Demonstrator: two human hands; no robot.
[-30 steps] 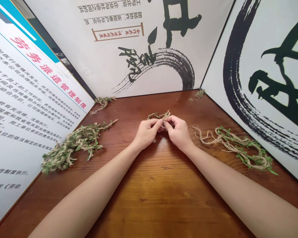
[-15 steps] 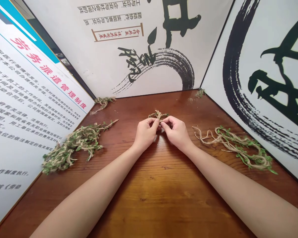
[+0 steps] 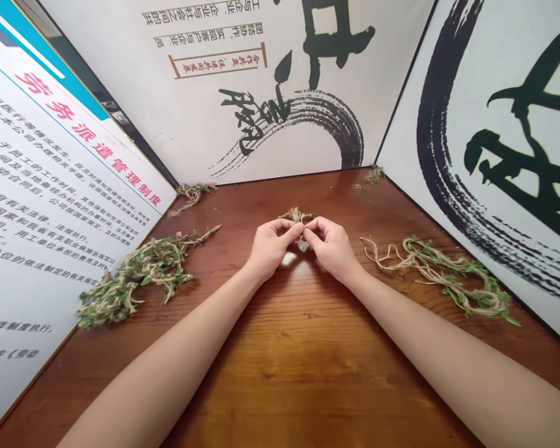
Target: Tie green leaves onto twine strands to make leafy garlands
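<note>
My left hand (image 3: 270,249) and my right hand (image 3: 333,249) are together in front of me, above the wooden table (image 3: 280,386). Between them, I have clamped a small twist of jute twine (image 3: 297,216) threaded with tiny green leaves. Both thumbs and forefingers close on it, and its top sticks out above my fingers while the rest is hidden in my grip. My wrists angle inward, and my forearms rest low over the wood, running back toward me.

Everything else I place from that small twist. Just below it, a pale patch (image 3: 289,258) shows on the wood between my hands, too blurred for me to tell whether it is glare or a bit of twine. Well to its left lies a thick tangle of leafy twine (image 3: 135,277), and well to its right lies a looser leafy twine strand (image 3: 441,280) with bare, frayed ends pointing toward my right hand. Farther off, up and to the left, a small twine tuft (image 3: 191,194) lies at the table's edge, and up and to the right, a scrap of leafy twine (image 3: 376,175) sits near the far corner. Beyond it stand 2 calligraphy panels (image 3: 256,124), and to its left leans a printed notice board (image 3: 60,186) with a red heading.
</note>
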